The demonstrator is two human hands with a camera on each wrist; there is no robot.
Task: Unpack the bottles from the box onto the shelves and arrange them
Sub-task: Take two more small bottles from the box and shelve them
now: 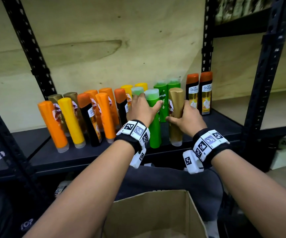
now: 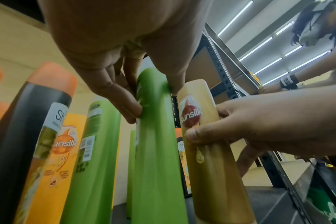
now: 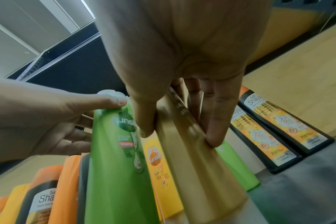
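My left hand (image 1: 143,107) grips a green Sunsilk bottle (image 1: 154,117) standing cap-down on the dark shelf (image 1: 87,152), thumb on its right side; in the left wrist view my left hand (image 2: 136,97) pinches the green bottle (image 2: 155,151). Beside it my right hand (image 1: 183,117) grips a gold Sunsilk bottle (image 1: 175,109); the right wrist view shows my right hand (image 3: 175,133) wrapped round the gold bottle (image 3: 197,174), with the green bottle (image 3: 117,159) to its left. The cardboard box (image 1: 156,215) sits open below my forearms.
Orange, yellow, gold and black bottles (image 1: 80,121) crowd the shelf's left half. Two black Shayla bottles (image 1: 199,93) stand at the right, by the black upright post (image 1: 206,40). More green bottles (image 1: 166,86) stand behind. Bare shelf lies right of my right hand.
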